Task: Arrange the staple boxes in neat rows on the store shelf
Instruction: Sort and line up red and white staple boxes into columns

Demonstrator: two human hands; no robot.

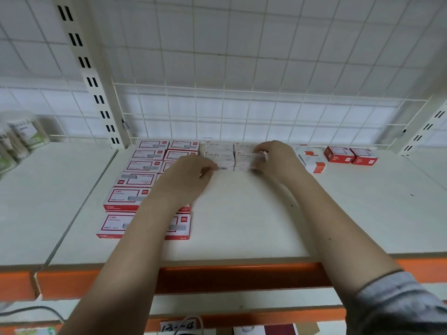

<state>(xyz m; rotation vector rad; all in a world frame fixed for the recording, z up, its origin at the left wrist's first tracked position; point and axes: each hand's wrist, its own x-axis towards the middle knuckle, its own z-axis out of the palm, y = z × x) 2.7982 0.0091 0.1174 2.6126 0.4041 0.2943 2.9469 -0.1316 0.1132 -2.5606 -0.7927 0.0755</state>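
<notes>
White wire grid backs a pale store shelf with an orange front lip, seen from the head camera. At far centre sits a small block of white cardboard staple boxes printed "STAPLES", with two columns of red-bordered white staple boxes to its left, running from far to near. The right hand pinches a white box at the block's right near corner; the left hand rests loosely curled at the block's near left edge, its grip apparently on nothing. To seat this box well, I would lower it flat, slide it flush against its neighbours, then square the near edge with the left fingers. Loose red and white small boxes wait far right.
</notes>
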